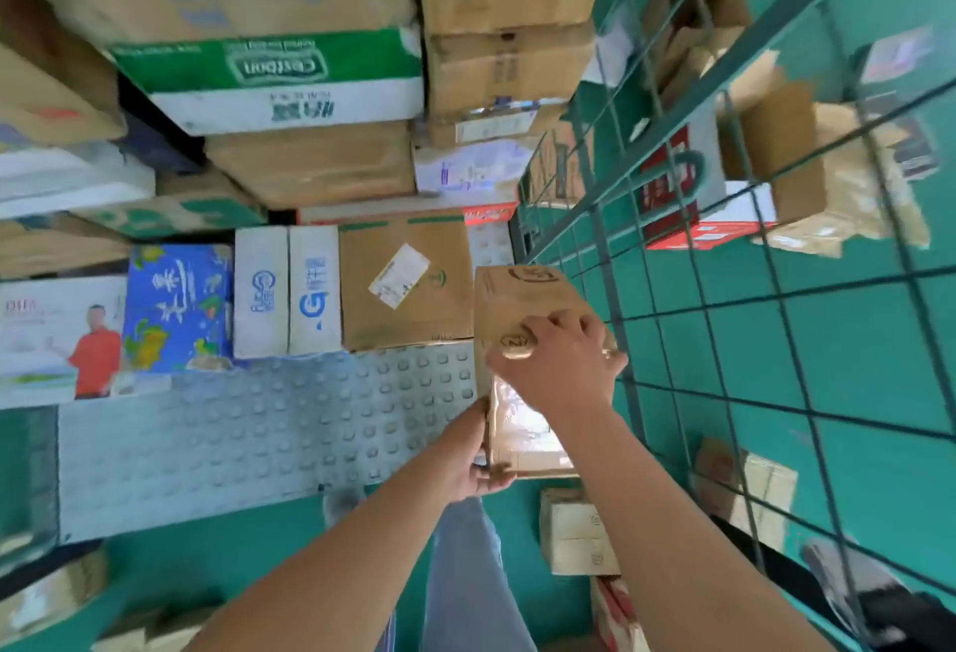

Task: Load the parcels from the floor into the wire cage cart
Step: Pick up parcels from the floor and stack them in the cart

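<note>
Head view. A person holds 1 brown cardboard parcel [522, 299] in mid-air with 2 hands, just beside the green mesh wall of the wire cage cart [765, 320]. The right hand [561, 361] lies over the parcel's top with fingers curled onto its far side; the left hand [473, 465] clamps the near lower corner, thumb and fingers wrapped round the edge. This opposed grip, 1 hand above and 1 below, probably steadies a tall, narrow carton while it is carried toward the cart. The parcel is clear of the studded grey floor plate [258, 434] and not yet inside the cage.

Other cartons [403, 284] stand in stacked rows beyond the plate, awaiting loading. Behind the mesh, several parcels [807, 159] already lie in the cart.

Limits of the view: motion blur softens most labels, so print is unreadable. The cart's opening and base are not visible, and the parcel's underside and the left fingertips are hidden. Small boxes [579, 537] near the person's legs are partly cut off by the right forearm.
</note>
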The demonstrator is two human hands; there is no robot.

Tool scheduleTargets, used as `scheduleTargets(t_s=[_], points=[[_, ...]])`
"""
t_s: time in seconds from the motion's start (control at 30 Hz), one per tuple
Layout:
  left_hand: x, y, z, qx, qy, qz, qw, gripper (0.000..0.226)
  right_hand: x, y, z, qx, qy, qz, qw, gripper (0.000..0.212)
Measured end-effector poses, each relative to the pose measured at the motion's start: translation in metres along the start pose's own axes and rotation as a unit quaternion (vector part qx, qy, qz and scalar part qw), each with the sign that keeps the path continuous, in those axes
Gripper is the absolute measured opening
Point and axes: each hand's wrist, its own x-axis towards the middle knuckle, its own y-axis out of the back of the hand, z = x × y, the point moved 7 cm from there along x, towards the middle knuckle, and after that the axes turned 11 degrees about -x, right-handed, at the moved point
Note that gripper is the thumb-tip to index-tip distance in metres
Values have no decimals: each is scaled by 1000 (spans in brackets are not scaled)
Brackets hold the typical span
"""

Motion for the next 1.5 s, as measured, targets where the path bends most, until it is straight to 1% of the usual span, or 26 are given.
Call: scheduleTargets(t_s=[0.17,0.27,0.43,0.57,0.67,0.77,0.83,0.9,0.93,0.97,1.03,1.1,1.2,1.23,1.27,1.33,1.37,1.4,1.43,1.5], points=[[64,-5,23,-55,14,3,998,52,59,-24,-23,-35,46,6,998,74],[93,-9,35,-63,17,-3,998,48,83,-31,-31,-65,52,16,996,73],[116,-14,36,-55,0,-16,998,39,96,-24,-39,-100,66,66,991,70],[117,-12,43,-56,-19,-12,998,37,97,-29,-37,-83,54,94,991,71],[124,-17,63,-52,-35,-12,998,33,114,-40,-38,-59,39,88,994,69],[138,-23,86,-59,-52,1,997,27,129,-44,-32,-21,22,113,993,69],[145,-27,100,-57,-53,11,997,32,134,-48,-27,1,19,140,990,69],[154,-30,105,-74,-31,11,997,48,139,-57,-24,15,17,156,987,69],[157,-32,107,-94,-19,6,995,50,142,-63,-22,20,17,161,987,68],[159,-36,110,-103,-18,-6,995,43,146,-69,-20,23,17,163,986,68],[167,-44,119,-129,-26,-30,991,21,157,-81,-15,33,19,174,984,67],[178,-49,132,-141,-60,-24,988,18,171,-90,-12,52,22,197,979,67],[198,-46,145,-189,-135,-5,973,19,190,-106,-17,85,31,226,970,68],[209,-46,146,-185,-144,-21,972,22,197,-119,-20,86,39,211,973,69],[215,-49,146,-187,-138,-44,972,30,205,-137,-23,78,51,171,981,70],[225,-48,143,-187,-102,-78,974,56,216,-185,-28,73,69,32,994,73],[230,-46,142,-162,-97,-80,979,69,218,-210,-28,90,65,-34,993,74],[233,-44,142,-135,-97,-87,982,75,218,-228,-28,119,58,-76,988,73],[234,-40,144,-87,-113,-73,987,71,217,-239,-29,150,53,-86,984,70],[238,-34,146,-41,-153,-29,987,45,216,-247,-33,185,50,-64,979,70]])
